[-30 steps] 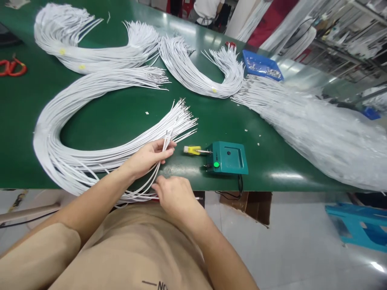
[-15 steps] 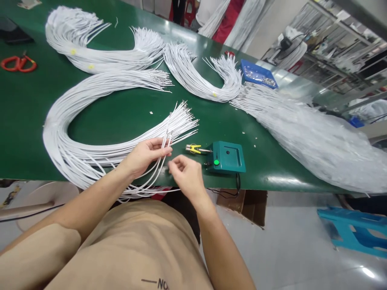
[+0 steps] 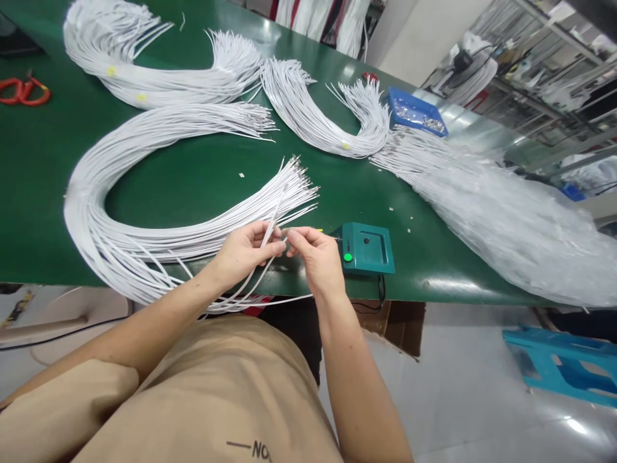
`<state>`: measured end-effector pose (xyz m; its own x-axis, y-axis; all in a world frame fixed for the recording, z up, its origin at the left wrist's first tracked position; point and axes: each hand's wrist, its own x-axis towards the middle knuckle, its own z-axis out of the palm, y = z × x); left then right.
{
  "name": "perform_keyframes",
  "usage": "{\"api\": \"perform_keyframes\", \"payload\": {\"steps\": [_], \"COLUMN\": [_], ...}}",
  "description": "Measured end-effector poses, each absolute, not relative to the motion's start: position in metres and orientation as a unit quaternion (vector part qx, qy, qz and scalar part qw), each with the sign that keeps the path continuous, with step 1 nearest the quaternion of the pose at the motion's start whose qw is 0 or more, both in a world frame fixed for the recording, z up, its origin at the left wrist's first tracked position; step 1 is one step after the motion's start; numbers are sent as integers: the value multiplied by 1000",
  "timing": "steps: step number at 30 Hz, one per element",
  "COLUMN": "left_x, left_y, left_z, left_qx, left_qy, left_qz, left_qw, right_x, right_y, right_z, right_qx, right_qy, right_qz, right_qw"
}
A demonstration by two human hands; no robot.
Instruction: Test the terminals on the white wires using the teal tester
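My left hand is closed around a few white wires, whose ends point up and away from me. Right beside it, the fingers of my right hand pinch a white wire close to the left fingertips; the tip itself is mostly hidden. Under and behind my left hand lies a large U-shaped bundle of white wires, with metal-tipped ends. Just right of my right hand stands a small teal device with a green round spot. Its yellow-handled front part is nearly covered by that hand.
More white wire bundles lie at the back of the green table. A blue tray holds small metal parts. A long plastic-wrapped bundle covers the right side. Orange-handled scissors lie left; a blue stool stands on the floor.
My right hand has moved up and right, from below the held wires to beside my left fingertips, now covering the device's yellow part. My left hand has shifted slightly right with its wires.
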<state>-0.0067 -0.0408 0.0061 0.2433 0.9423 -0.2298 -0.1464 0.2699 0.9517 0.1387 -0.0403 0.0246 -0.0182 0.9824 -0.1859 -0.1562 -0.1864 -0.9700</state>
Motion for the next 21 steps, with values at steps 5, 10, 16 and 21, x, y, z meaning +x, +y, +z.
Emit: {"api": "perform_keyframes", "payload": {"steps": [5,10,16,21], "left_x": [-6,-6,-2,-2], "left_y": [-39,-39,-39,-40], "left_z": [3,4,10,10], "left_qx": [478,459,449,472], "left_qy": [460,440,434,439], "left_qz": [410,413,414,388], "left_qw": [625,652,663,658], "right_x": [138,133,127,135], "right_y": [-41,-43,-42,-34], "right_z": [13,9,10,19], "right_qx": [-448,-374,-396,-448], "right_qy": [-315,-231,-188,-262], "right_qz": [667,746,740,722], "right_qw": [506,500,509,458]}}
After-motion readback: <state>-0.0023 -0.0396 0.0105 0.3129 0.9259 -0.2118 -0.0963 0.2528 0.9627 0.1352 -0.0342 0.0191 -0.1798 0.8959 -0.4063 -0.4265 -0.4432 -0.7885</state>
